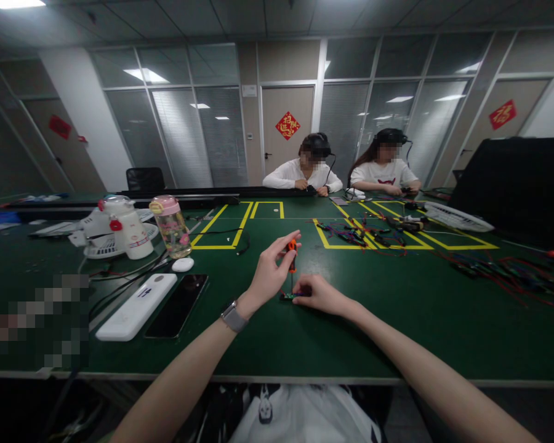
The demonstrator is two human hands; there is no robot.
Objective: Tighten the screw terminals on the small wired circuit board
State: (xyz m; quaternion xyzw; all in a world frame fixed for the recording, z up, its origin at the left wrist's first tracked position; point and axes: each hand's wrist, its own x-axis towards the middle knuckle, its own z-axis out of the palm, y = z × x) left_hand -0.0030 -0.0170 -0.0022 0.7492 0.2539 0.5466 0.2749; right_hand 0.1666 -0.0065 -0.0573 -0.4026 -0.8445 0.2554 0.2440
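Observation:
My left hand (270, 271) pinches a small orange-handled screwdriver (292, 253) upright, with its tip down on a tiny green circuit board (287, 296) on the green table (397, 332). A grey watch sits on that wrist. My right hand (317, 293) lies on the table beside the board, fingers closed and pressing its right end. Thin coloured wires lead off the board under my fingers.
A black phone (178, 305) and a white flat device (136, 306) lie to the left, with a pink-lidded bottle (170, 226) and a white fan (115, 229) behind. Loose wire bundles (512, 271) lie to the right. Two people (305, 171) sit at the far side.

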